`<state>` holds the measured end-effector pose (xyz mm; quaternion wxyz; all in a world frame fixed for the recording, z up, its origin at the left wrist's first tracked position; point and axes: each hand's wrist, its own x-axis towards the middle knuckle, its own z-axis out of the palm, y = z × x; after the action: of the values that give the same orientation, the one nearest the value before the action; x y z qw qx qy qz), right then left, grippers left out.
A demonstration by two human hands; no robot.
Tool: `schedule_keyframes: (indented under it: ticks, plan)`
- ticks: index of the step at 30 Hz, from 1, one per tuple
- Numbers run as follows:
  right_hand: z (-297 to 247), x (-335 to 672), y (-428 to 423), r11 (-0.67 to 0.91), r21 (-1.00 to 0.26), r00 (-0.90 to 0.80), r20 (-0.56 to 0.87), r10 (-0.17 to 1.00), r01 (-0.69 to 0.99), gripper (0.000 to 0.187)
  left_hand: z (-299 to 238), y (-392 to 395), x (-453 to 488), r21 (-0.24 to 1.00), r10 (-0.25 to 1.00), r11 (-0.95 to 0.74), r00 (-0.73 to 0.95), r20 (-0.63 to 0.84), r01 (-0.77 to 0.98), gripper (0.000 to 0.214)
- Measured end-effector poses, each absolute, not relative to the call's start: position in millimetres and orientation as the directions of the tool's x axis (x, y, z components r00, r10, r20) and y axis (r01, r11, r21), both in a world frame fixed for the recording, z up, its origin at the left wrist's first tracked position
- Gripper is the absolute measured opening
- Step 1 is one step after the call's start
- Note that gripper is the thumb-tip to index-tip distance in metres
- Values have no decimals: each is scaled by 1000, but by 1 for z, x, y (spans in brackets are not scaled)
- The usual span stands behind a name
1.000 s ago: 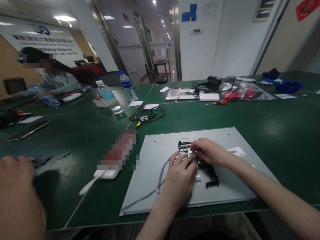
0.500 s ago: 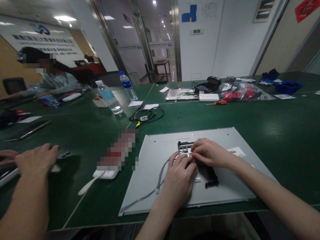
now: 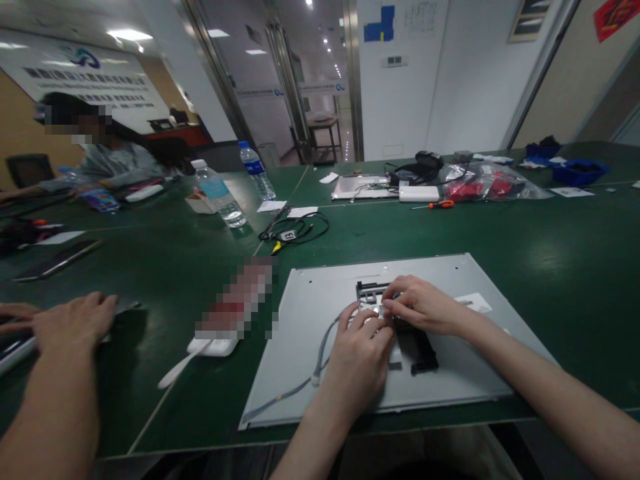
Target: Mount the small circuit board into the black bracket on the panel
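Head view. A flat, pale grey metal panel (image 3: 305,320), the landmark for all places here, lies on a green table (image 3: 575,267); resting flat, it presumably needs no hand to support its weight. Midway across the panel sits a black bracket (image 3: 424,363), facing up and so within reach of both hands. The left hand (image 3: 364,350) spreads bent fingers over the bracket's left side, probably to steady it; whether they grasp a part is hidden. The right hand (image 3: 423,307) brings thumb and fingers together at the bracket's far portion, a posture suited to fine handling; what lies between them, if anything, cannot be told. A grey cable (image 3: 280,399) runs from beside the left hand toward the panel's near-left corner, seemingly clear of the fingers. Left of the panel lies a white device (image 3: 215,347) with a strap; farther left is a co-worker's hand (image 3: 75,323). Beyond the panel's far edge lies an orange-handled screwdriver (image 3: 442,205), apparently set aside there
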<state>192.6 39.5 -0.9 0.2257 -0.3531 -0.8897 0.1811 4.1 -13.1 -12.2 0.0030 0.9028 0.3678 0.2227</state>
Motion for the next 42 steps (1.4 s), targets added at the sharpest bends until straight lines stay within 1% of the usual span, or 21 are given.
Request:
schedule_keyframes:
  ticks: [8, 22, 32, 36, 42]
  plan:
    - [-3, 192, 41, 689, -476, -649, 280, 707, 546, 35, -12, -13, 3, 173, 661, -738, 648, 377, 652, 21]
    - [-4, 192, 40, 701, -443, -648, 294, 703, 559, 33, -14, -13, 4, 206, 656, -742, 628, 419, 638, 16]
    - [-5, 193, 41, 698, -457, -654, 283, 701, 550, 33, -15, -12, 3, 181, 648, -743, 627, 431, 644, 18]
    - [-7, 193, 42, 706, -460, -656, 297, 694, 539, 33, -15, -12, 3, 168, 652, -740, 633, 418, 652, 21]
    - [-5, 194, 42, 706, -470, -660, 294, 691, 530, 32, -16, -12, 2, 165, 664, -731, 632, 401, 662, 20]
